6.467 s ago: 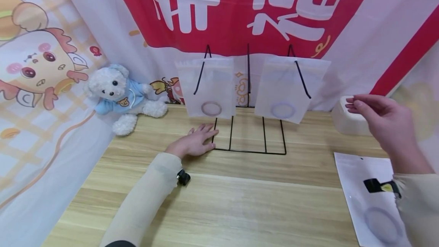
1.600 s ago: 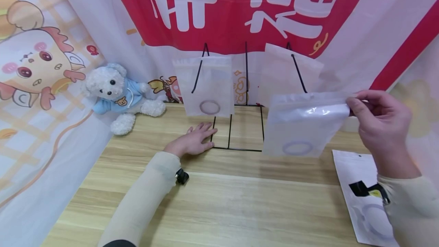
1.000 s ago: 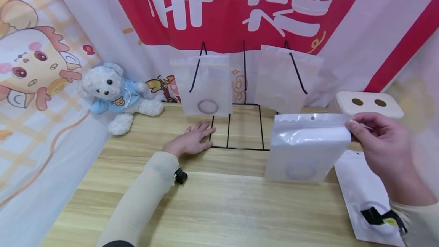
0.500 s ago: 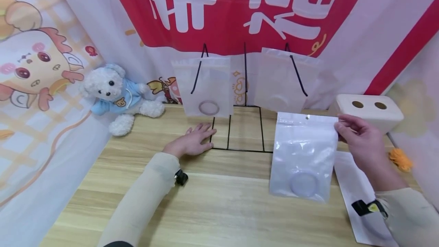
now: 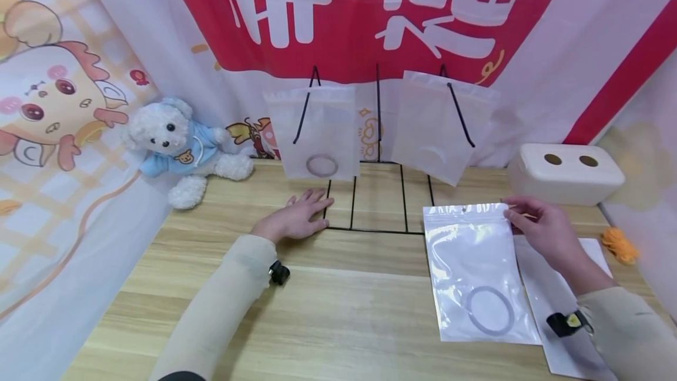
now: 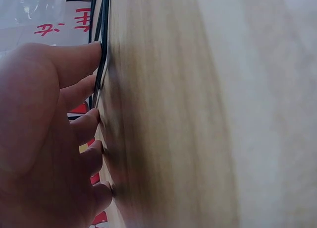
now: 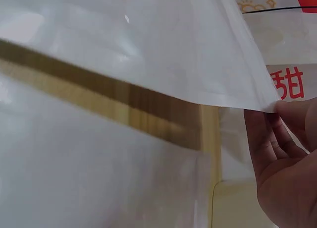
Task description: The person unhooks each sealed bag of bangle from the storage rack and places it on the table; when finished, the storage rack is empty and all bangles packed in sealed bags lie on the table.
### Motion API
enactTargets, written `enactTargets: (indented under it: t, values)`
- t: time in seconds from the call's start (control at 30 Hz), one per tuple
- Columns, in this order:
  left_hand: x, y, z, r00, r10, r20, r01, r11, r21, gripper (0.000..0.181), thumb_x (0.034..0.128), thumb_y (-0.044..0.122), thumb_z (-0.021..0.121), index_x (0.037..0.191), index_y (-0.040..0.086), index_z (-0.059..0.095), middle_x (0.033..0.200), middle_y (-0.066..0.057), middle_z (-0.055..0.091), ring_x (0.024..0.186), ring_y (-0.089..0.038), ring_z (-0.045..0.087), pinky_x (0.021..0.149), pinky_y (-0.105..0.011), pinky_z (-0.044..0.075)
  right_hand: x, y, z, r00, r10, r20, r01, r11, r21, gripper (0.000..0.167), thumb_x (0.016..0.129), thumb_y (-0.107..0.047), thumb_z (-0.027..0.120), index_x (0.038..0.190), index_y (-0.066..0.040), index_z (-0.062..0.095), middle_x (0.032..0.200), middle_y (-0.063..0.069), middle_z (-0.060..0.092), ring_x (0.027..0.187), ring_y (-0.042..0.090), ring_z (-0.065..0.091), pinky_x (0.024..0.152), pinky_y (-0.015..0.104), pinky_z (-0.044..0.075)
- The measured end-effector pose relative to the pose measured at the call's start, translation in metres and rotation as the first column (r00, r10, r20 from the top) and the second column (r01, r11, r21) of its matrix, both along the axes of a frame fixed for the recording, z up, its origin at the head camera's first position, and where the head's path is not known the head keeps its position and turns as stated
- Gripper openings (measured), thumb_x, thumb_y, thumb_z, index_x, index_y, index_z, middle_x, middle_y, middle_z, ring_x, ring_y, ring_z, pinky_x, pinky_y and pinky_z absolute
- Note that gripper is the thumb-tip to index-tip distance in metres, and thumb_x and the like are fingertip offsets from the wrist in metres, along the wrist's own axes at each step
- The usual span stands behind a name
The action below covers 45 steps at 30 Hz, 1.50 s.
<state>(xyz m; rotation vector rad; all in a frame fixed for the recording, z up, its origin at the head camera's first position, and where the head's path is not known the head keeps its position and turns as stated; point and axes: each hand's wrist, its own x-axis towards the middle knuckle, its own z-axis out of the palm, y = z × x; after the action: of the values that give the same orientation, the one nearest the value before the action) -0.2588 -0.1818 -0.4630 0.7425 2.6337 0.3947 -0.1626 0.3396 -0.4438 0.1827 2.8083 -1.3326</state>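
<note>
My right hand (image 5: 550, 240) pinches the upper right corner of a clear-fronted white bag (image 5: 476, 263) with a pale ring inside, low over the table. In the right wrist view the hand (image 7: 292, 158) holds that bag (image 7: 148, 44) by its corner, above a second white bag (image 7: 109, 168). My left hand (image 5: 295, 216) lies flat with fingers spread, its fingertips at the left side of the black wire rack's base (image 5: 378, 231). The left wrist view shows the thumb of the left hand (image 6: 54, 124) against the black wire (image 6: 105, 34).
Two bags hang on the rack's arms, a left one (image 5: 317, 128) and a tilted right one (image 5: 439, 128). Another white bag (image 5: 545, 287) lies at the right, partly under the held one. Around stand a plush dog (image 5: 180, 146), a white box (image 5: 566, 178) and an orange item (image 5: 620, 246).
The right hand has taken a bag from the rack's right arm and brought it down toward the table, nearer the front. The left hand has stayed at the rack's base.
</note>
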Motion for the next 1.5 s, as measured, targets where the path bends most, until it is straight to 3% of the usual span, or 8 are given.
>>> enactTargets:
  t: [0.27, 0.5, 0.63, 0.8, 0.97, 1.17, 1.5]
  values:
    - [0.001, 0.0, 0.002, 1.0, 0.006, 0.004, -0.006, 1.0, -0.006, 0.069, 0.1121, 0.045, 0.052, 0.173, 0.023, 0.029, 0.184, -0.012, 0.008, 0.17, -0.043, 0.003, 0.134, -0.07, 0.002, 0.005, 0.01, -0.006, 0.997, 0.032, 0.07, -0.036, 0.998, 0.054, 0.05, 0.112, -0.033, 0.061, 0.15, -0.001, 0.057, 0.131, 0.025, 0.067, 0.093, 0.012, 0.072, 0.076, 0.018, 0.063]
    - [0.001, 0.001, 0.001, 1.0, 0.006, -0.001, -0.006, 1.0, -0.009, 0.068, 0.1126, 0.043, 0.052, 0.172, 0.021, 0.03, 0.183, -0.014, 0.009, 0.169, -0.044, 0.004, 0.134, -0.071, 0.002, 0.004, 0.014, -0.012, 0.992, 0.06, 0.107, -0.074, 0.988, 0.139, 0.04, 0.111, -0.029, 0.064, 0.143, -0.004, 0.065, 0.126, 0.022, 0.072, 0.104, 0.03, 0.067, 0.073, 0.019, 0.058]
    - [0.001, 0.001, 0.001, 1.0, 0.006, 0.005, -0.006, 1.0, -0.002, 0.067, 0.1127, 0.043, 0.051, 0.173, 0.021, 0.029, 0.183, -0.014, 0.009, 0.169, -0.044, 0.004, 0.134, -0.071, 0.001, 0.003, 0.015, -0.014, 0.989, 0.07, 0.128, -0.094, 0.977, 0.189, 0.039, 0.109, -0.026, 0.067, 0.14, -0.004, 0.067, 0.126, 0.023, 0.072, 0.106, 0.032, 0.065, 0.076, 0.023, 0.057]
    - [0.001, 0.002, 0.003, 1.0, 0.01, 0.027, -0.011, 1.0, 0.018, 0.068, 0.1123, 0.043, 0.051, 0.172, 0.021, 0.029, 0.183, -0.015, 0.008, 0.169, -0.045, 0.002, 0.133, -0.073, 0.001, 0.002, 0.016, -0.017, 0.99, 0.092, 0.106, -0.117, 0.955, 0.272, 0.033, 0.107, -0.021, 0.07, 0.133, -0.001, 0.072, 0.123, 0.025, 0.074, 0.104, 0.035, 0.066, 0.083, 0.044, 0.063]
    - [0.001, 0.001, 0.003, 1.0, 0.009, 0.019, -0.009, 1.0, 0.006, 0.068, 0.1121, 0.044, 0.052, 0.172, 0.021, 0.029, 0.183, -0.014, 0.008, 0.169, -0.044, 0.002, 0.134, -0.072, 0.002, 0.0, 0.016, -0.02, 0.99, 0.127, 0.058, -0.139, 0.928, 0.347, 0.024, 0.105, -0.014, 0.071, 0.123, 0.001, 0.076, 0.119, 0.026, 0.076, 0.105, 0.04, 0.067, 0.091, 0.062, 0.059]
    - [0.001, 0.0, 0.0, 1.0, 0.004, 0.004, -0.004, 1.0, -0.015, 0.069, 0.1123, 0.046, 0.052, 0.173, 0.023, 0.028, 0.184, -0.011, 0.007, 0.17, -0.042, 0.002, 0.135, -0.069, 0.001, -0.003, 0.016, -0.022, 0.989, 0.139, 0.057, -0.15, 0.916, 0.371, 0.023, 0.103, -0.012, 0.072, 0.122, 0.001, 0.077, 0.118, 0.027, 0.076, 0.105, 0.042, 0.068, 0.09, 0.062, 0.059]
    - [0.0, 0.0, 0.0, 1.0, 0.004, 0.0, -0.004, 1.0, -0.013, 0.069, 0.112, 0.045, 0.052, 0.173, 0.022, 0.029, 0.183, -0.012, 0.008, 0.169, -0.043, 0.003, 0.134, -0.07, 0.002, -0.006, 0.013, -0.02, 0.987, 0.128, 0.092, -0.153, 0.919, 0.364, 0.029, 0.105, -0.015, 0.071, 0.128, 0.002, 0.074, 0.124, 0.027, 0.074, 0.11, 0.043, 0.067, 0.091, 0.061, 0.06]
